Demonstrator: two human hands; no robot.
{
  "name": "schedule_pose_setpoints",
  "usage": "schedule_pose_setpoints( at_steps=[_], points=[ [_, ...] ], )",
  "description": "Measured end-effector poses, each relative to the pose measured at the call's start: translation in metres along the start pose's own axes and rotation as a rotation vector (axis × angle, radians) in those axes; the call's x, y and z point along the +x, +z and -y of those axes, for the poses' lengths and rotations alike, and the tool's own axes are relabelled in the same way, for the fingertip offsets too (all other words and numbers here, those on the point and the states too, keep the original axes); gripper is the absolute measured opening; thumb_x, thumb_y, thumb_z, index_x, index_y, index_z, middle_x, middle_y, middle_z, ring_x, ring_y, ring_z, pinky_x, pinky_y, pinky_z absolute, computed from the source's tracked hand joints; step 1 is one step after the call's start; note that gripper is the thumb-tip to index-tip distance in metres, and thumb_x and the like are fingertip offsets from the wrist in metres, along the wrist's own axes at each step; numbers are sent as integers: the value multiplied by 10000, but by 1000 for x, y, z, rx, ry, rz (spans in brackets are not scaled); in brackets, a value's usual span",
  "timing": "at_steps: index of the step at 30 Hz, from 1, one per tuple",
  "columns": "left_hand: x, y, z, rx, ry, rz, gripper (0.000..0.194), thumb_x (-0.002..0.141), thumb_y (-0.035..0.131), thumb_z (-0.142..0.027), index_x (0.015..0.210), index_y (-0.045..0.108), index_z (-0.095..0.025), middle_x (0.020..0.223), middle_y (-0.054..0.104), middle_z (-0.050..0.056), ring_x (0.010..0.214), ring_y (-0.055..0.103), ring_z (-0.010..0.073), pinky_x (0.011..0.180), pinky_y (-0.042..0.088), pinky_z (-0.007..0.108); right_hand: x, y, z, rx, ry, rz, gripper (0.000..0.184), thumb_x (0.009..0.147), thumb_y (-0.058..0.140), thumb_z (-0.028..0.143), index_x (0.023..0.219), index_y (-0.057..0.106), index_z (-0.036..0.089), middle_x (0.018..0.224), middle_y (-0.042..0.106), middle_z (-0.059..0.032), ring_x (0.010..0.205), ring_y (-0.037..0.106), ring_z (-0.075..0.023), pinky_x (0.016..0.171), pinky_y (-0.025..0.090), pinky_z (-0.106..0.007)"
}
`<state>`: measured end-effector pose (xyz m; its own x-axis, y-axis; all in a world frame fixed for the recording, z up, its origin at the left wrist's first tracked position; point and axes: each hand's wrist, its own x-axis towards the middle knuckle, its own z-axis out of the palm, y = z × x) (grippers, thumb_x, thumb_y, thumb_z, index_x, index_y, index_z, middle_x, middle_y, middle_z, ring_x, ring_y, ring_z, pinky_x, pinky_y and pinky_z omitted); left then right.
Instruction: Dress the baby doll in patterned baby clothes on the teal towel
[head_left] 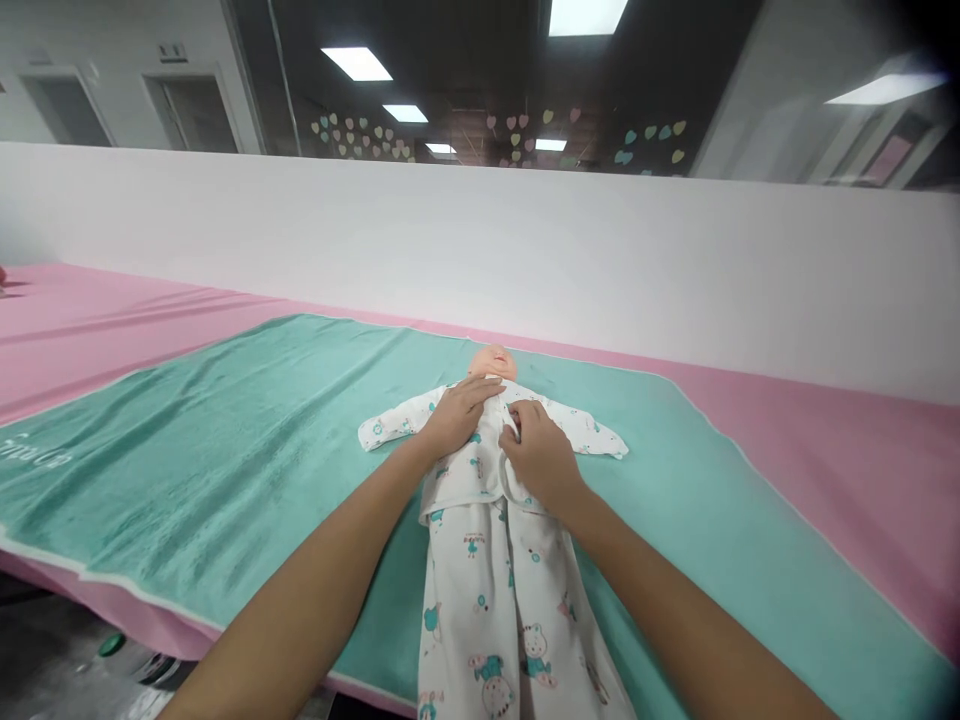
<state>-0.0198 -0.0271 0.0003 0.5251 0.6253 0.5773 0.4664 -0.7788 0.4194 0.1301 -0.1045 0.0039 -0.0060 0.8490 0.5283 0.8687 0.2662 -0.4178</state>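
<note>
Reaching in from the bottom edge with two bare forearms [300, 590], one on each side of one white printed lower garment [480, 600] running out of view. At the lower left, showing one green round thing [112, 645] below the front of the desk, too unclear to name. Resting the left grip [457, 415] released and palm down on the upper front of one white printed top [469, 480]. Just beside it, bending the right grip [544, 450] and grasping the front edge of the same top between thumb and fingers. Overlapping the lower garment with one hem and spreading two sleeves [394, 418], one to each side. Laying one doll [493, 362] face up in the top, showing one head just beyond the left fingertips. Spreading one teal towel [247, 450], white-edged, beneath doll and clothes, on one pink-covered desk [825, 440]. Farther off, facing one low white wall [480, 250], with one wide dark pane [465, 60] above. Counting three clusters of heart stickers [679, 128] there, too small to number surely, and six bright ceiling panels [589, 17]. At the far left, showing two doorways [199, 112].
</note>
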Motion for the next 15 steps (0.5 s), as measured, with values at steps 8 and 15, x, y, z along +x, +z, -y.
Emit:
schedule_pose_setpoints(
  at_steps=[8,15],
  points=[
    [2,-2,-9,1,-89,-50,391,850,315,-131,1144,567,-189,1256,542,41,1185,443,161,1034,322,336,-4,-6,-11,294,154,70,247,731,450,253,967,517,224,775,545,23,596,488,-126,589,390,-264],
    [2,-5,-24,8,-138,-121,170,823,507,-310,832,648,-215,896,606,32,934,508,195,878,395,337,-6,-5,-3,108,-70,-64,236,815,426,293,998,562,232,875,527,-23,680,495,-145,652,386,-274]
  ],
)
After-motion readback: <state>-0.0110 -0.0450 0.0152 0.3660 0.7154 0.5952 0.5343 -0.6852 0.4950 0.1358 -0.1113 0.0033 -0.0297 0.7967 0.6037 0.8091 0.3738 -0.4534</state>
